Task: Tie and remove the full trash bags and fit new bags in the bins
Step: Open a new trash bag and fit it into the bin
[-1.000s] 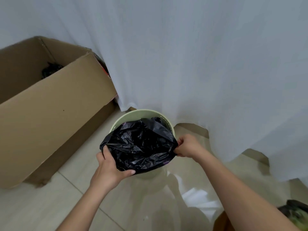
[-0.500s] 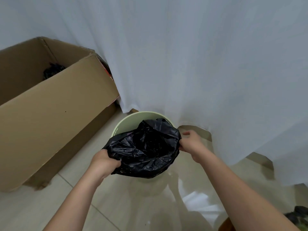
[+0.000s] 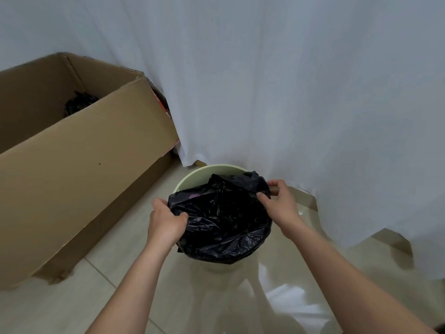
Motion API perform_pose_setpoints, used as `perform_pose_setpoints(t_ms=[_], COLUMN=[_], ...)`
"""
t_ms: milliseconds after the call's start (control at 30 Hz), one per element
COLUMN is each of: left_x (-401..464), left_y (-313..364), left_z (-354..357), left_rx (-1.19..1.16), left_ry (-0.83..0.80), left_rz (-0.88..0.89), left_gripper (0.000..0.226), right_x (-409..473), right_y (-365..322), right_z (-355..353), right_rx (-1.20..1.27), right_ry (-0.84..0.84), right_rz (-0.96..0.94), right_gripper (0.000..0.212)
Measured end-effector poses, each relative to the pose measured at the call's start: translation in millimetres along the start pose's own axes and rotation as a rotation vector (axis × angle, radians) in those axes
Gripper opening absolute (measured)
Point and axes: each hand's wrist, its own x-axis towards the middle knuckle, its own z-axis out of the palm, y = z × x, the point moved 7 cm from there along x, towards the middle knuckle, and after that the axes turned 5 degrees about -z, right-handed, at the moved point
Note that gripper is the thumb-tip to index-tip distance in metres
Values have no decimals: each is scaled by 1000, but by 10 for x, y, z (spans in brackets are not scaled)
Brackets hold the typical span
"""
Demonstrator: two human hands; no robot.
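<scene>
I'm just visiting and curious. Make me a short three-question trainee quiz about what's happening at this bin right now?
1. True or false: both hands hold the black bag at the pale green bin.
2. Multiple choice: which part of the bin's rim is bare of bag? A) the near side B) the far left side C) none of it
3. Fill in: the dark bundle to the left lies inside a cardboard ____.

Key:
1. True. The left hand and the right hand each grip an edge of the bag.
2. B. The bag already drapes over the near rim.
3. Box.
</scene>
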Motion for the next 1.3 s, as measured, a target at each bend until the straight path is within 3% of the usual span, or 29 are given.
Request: perform_pose_setpoints(t_ms=[200,400,500,600,667,833,1000,1100,1300], left_x=[8,-29,-91,-148,-168,-218,-222,-210,-356], left_y=[104,166,183,197,207,189,167,265,583], left_z=[11,105,216,292,312,391,355,292,410], left_rx=[158,272,326,355,370,288,212,347,282], left_ry=[86,35,-41,-82,-100,-149,-109,21,66], left_rz=[103,126,128,137,137,61,-58,55,480], left_gripper=[34,37,37,36,34,37,62,70,32], right_x=[-7,47,33,16,9,-34,-1,29,42], right_y=[59,58,133,117,110,182,125,38,-50], right_z=[-46,-334,-495,-564,-590,-663,-695,-683,-589], right_rx=[-37,-352,-335,-283,-255,-198,-322,-340,-292], right_ry=[73,0,-80,-153,-176,-197,-184,-143,-126], right_rz=[-29,5,85,57,41,93,5,-97,-178], right_gripper=[14,18,34,58,62,39,39,42,49])
